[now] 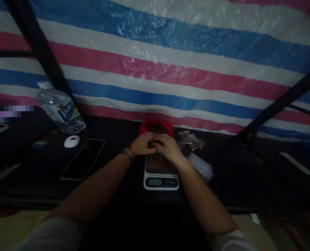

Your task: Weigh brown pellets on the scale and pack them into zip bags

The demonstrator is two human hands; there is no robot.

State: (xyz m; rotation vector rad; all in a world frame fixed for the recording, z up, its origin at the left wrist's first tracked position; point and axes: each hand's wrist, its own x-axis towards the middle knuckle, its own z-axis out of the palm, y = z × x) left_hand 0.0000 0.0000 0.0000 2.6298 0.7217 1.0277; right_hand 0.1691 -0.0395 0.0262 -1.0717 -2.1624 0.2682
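My left hand (143,143) and my right hand (169,147) meet over the far end of a white kitchen scale (161,187) with a dark weighing plate. Both have their fingers curled in and pressed together. What lies between the fingertips is small and dim, and I cannot make it out. Just beyond them stands a red bag (143,128), open at the top, with small brown grains inside. Right of my right hand lie small clear packets (193,140) with brown contents. Closer to my forearm is a stack of clear plastic bags (200,166).
To the left, a phone (83,159) lies flat beside a white rounded case (72,141). A large clear bottle (62,109) stands behind them. Dark slanted frame bars (277,104) rise at both sides, before a striped plastic sheet (155,69).
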